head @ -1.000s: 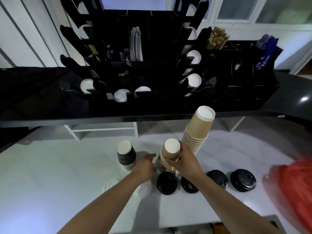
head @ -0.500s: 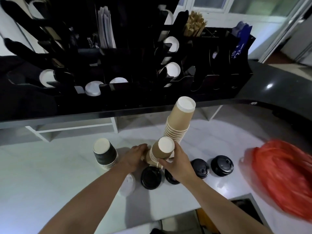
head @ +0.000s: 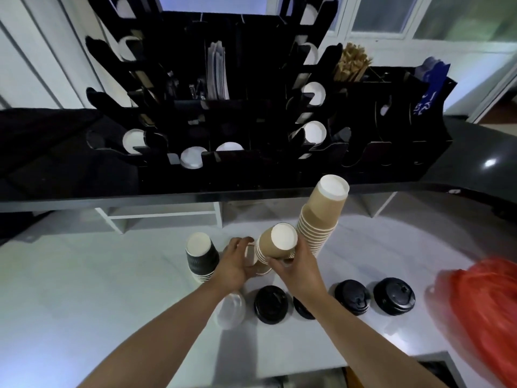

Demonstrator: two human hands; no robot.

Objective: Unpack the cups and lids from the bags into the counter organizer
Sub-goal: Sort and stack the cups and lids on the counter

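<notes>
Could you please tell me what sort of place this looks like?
Probably a café service counter: a black counter organizer holding cups, stacks of brown paper cups, and black takeaway lids on the white worktop.

White worktop (head: 84, 303), wooden stirrers (head: 352, 63), blue packets (head: 429, 85), windows (head: 377, 15)

Tan cups (head: 277, 243), black ribbed cups (head: 202, 257), black lids (head: 270, 303), red bag (head: 488, 312).

A short stack of brown paper cups (head: 275, 243) is tipped, bottoms up, beside a tall leaning brown stack (head: 321, 217) and a black ribbed stack (head: 202, 259). Black lids (head: 270, 304) lie on the white counter; the black organizer (head: 251, 113) holds white-bottomed cups.
</notes>
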